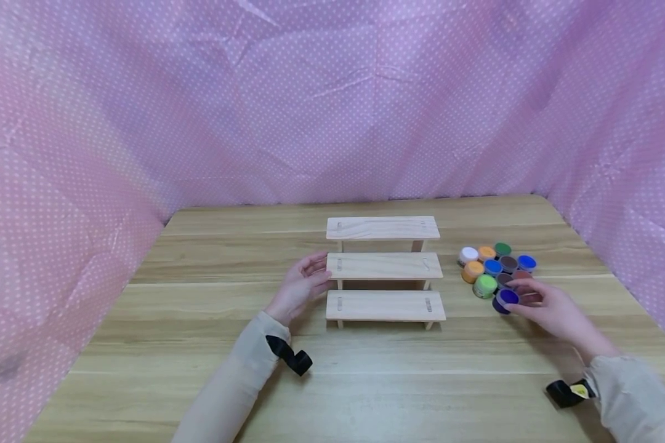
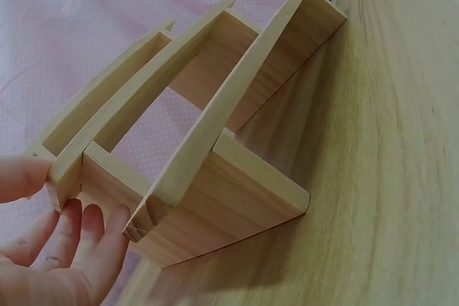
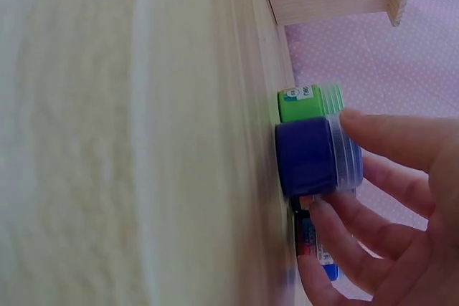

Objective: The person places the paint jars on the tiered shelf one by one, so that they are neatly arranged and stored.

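Observation:
A three-step wooden display stand [image 1: 385, 266] stands on the table. My left hand [image 1: 302, 286] holds the left end of its middle board [image 2: 136, 94], thumb above and fingertips below the edge. Off to the right, my right hand [image 1: 551, 311] pinches a dark blue paint pot [image 3: 308, 157] by its clear lid, thumb on one side and fingers on the other. This pot is at the near end of a cluster of small paint pots. A light green pot [image 1: 484, 286] is right beside it, and a brown-red pot [image 1: 521, 275] is partly hidden by my fingers.
Behind these are white [image 1: 468, 256], orange [image 1: 473, 271], blue [image 1: 492, 267], dark brown [image 1: 508, 264] and dark green [image 1: 502, 248] pots, close together. The wooden table [image 1: 199, 295] ends at a pink dotted cloth [image 1: 332, 111] at the back and sides.

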`<state>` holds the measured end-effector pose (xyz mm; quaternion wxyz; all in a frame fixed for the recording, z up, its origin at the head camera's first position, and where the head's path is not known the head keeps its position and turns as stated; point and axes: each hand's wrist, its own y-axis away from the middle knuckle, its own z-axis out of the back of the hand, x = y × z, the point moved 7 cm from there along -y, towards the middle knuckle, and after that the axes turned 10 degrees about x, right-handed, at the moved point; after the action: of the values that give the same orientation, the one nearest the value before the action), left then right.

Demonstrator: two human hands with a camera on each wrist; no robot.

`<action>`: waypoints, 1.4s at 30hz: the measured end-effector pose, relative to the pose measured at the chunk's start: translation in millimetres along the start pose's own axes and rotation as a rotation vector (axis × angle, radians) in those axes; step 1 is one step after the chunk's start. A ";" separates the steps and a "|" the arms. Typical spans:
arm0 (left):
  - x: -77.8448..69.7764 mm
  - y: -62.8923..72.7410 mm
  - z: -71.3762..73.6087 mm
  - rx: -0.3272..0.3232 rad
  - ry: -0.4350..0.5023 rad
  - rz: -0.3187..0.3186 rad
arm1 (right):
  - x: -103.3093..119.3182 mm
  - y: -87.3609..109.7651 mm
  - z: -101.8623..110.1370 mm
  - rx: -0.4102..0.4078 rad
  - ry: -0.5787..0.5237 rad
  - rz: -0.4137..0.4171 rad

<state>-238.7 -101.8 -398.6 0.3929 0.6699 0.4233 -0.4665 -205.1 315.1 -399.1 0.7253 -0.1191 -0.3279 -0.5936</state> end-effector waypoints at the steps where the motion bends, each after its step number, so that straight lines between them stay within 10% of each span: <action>1: 0.5 -0.5 0.1 0.002 0.011 0.000 | 0.3 -0.2 -0.1 -0.005 0.001 0.002; 20: 1.7 -0.7 -0.3 0.012 0.019 -0.016 | 3.0 1.7 3.6 -0.067 0.032 -0.012; 42: -0.7 0.0 -0.9 0.004 0.009 -0.029 | 47.4 18.0 42.3 -0.373 -0.225 0.150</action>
<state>-238.6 -101.1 -397.7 0.3826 0.6667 0.4337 -0.4701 -198.5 306.5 -333.9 0.6917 -0.3407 -0.2813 -0.5712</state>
